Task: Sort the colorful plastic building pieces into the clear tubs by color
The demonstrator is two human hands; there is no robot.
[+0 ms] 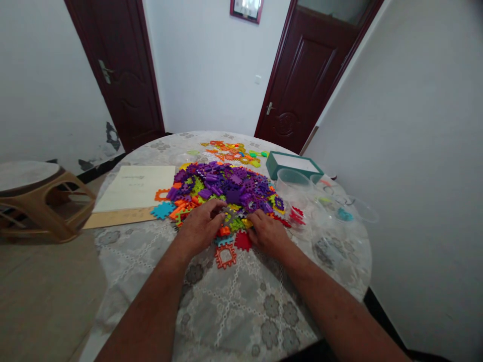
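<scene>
My left hand [202,225] reaches into the near edge of a heap of toothed plastic building pieces [234,183], mostly purple. Its fingers are curled, and a grey toothed piece [229,217] shows at their tips. Facing it, my right hand [268,234] has bent fingers beside a small yellow piece [247,222]; what they grip is hidden. Between the hands lie green pieces [237,224] and an orange piece [224,231]. Closer to me are a red toothed piece [243,241], a blue piece [224,241] and an orange square frame [225,256].
Left of the heap lies a pale sheet [132,188] on a brown board [121,218]. A green box [292,164] stands at the right behind clear plastic tubs [294,183]. Orange and yellow pieces [234,151] are spread at the back. A stool [41,201] is on the left.
</scene>
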